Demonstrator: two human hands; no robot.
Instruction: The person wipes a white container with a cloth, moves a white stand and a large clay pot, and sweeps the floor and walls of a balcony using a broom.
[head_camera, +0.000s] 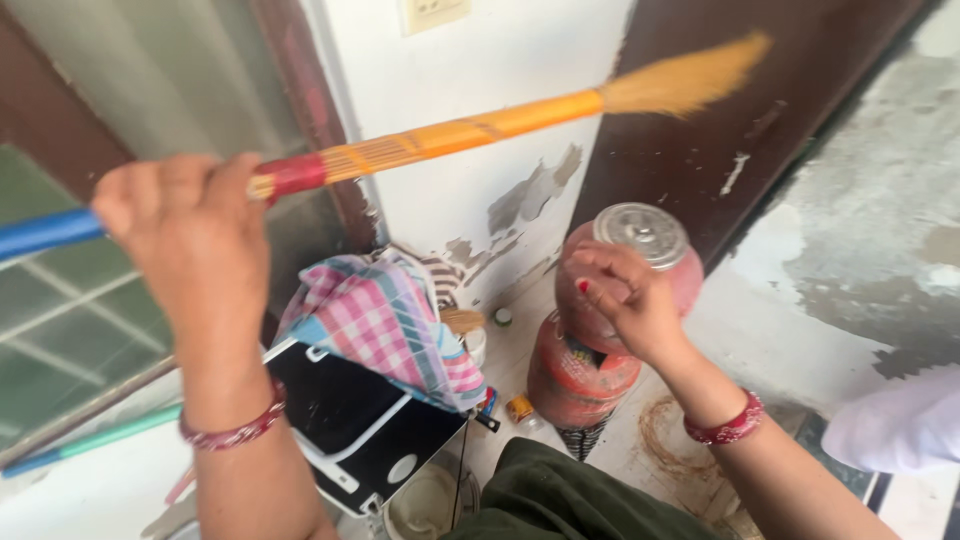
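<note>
My left hand (190, 225) is raised and closed around the handle of a long broom (450, 135). The handle is blue at my fist, then red and orange, and its straw bristles reach the upper right near a dark brown door. My right hand (625, 295) grips the upper of two stacked reddish plastic jars (585, 375), just below its silver lid (642, 232). Both wrists wear red bangles.
A pink and blue checked cloth (385, 320) drapes over a black and white appliance (355, 425). The white wall (500, 120) behind has peeling paint. A window with a brown frame (60, 300) is at the left. A white sleeve (900, 425) shows at the right edge.
</note>
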